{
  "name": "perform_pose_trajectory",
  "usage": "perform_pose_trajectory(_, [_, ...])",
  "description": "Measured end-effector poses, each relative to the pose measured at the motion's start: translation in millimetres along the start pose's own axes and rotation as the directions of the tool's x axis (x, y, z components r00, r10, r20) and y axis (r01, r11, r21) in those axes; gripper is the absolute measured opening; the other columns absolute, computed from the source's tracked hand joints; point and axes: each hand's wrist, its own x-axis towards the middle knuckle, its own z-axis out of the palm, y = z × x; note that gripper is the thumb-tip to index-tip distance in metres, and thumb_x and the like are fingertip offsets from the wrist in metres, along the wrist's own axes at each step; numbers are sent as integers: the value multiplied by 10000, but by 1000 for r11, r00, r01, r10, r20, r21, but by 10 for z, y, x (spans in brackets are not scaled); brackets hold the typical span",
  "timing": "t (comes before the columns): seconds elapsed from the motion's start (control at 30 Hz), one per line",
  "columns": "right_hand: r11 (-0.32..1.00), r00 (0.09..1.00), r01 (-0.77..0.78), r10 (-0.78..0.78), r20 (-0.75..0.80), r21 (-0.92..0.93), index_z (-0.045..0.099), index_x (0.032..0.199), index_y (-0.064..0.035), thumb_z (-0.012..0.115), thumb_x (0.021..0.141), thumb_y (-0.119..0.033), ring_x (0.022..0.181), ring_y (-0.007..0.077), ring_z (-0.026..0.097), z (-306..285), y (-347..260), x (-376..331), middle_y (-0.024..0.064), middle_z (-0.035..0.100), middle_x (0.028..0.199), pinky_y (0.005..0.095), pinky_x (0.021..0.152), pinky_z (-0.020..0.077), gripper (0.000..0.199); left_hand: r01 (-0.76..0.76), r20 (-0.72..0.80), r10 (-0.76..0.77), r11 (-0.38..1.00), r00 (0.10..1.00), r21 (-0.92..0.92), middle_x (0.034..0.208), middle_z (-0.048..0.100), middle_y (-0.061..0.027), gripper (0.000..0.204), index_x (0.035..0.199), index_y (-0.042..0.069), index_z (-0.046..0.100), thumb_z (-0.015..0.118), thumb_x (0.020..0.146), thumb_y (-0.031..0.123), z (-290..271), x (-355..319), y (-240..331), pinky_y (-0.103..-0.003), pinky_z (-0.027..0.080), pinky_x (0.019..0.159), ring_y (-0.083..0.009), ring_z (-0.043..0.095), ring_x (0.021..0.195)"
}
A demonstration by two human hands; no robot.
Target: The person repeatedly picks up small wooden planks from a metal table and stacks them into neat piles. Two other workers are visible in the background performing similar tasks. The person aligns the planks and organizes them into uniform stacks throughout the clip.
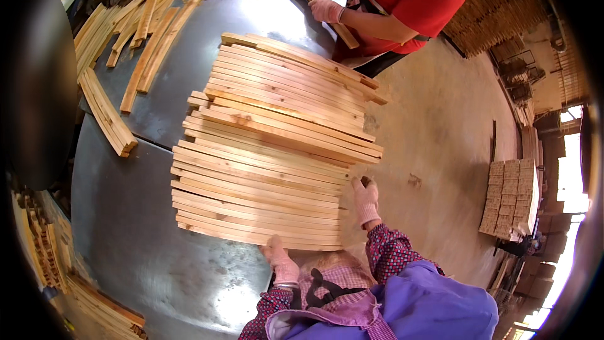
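Observation:
Many pale wooden slats lie side by side in a broad row on the metal table, their ends uneven. My left hand, in a pale knit glove, rests its fingers against the nearest slat at the row's near edge. It grips nothing that I can see. At the right ends of the slats is my right hand, gloved too, with dark fingertips. Its fingers are slightly bent and apart, with nothing visible between them. Across the middle of the row, a few slats lie raised on top of the others.
Across the table a co-worker in a red shirt holds a slat in gloved hands. Loose slats pile up at the far left of the metal table. A stacked wood bundle stands on the floor to the right.

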Motion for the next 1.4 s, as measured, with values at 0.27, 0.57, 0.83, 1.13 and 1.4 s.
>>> perform_pose_trajectory(0.27, [595,783,-592,268,561,544,628,1012,-126,692,917,-333,855,239,633,18,318,323,48,626,901,438,734,556,236,198,-25,-305,677,952,-709,1254,574,-134,473,1316,70,513,603,929,327,375,50,-152,-433,484,949,-283,569,1105])
perform_pose_trajectory(0.57, [642,814,-547,259,519,537,652,1087,-174,698,896,-438,875,197,627,205,554,28,3,698,1018,385,704,492,329,199,4,-438,399,899,-895,1191,600,-161,469,1276,15,514,565,922,318,165,144,-282,-448,514,869,-292,601,1035])
perform_pose_trajectory(0.83, [371,659,-749,325,679,549,519,1287,-116,586,974,-149,1102,231,599,278,1107,-984,70,600,1246,421,936,511,321,290,170,-553,136,816,-947,1296,576,-151,471,1341,16,492,601,930,217,-823,61,81,-447,486,968,-310,585,1136])
perform_pose_trajectory(1.13, [940,760,-326,198,619,100,621,1111,-24,643,917,-180,677,115,573,73,821,-1208,12,605,793,264,628,508,250,-19,-298,106,960,949,281,1505,408,-191,574,1438,0,409,546,935,240,-1725,1251,441,-434,249,1182,-359,323,1421])
perform_pose_trajectory(1.4, [893,758,-449,353,548,46,665,992,20,687,869,-160,636,132,595,196,369,-1441,31,628,784,299,558,546,219,12,-145,135,691,980,723,1488,449,-60,489,1426,133,467,376,999,353,-2070,2715,884,-456,223,1178,-302,347,1410])
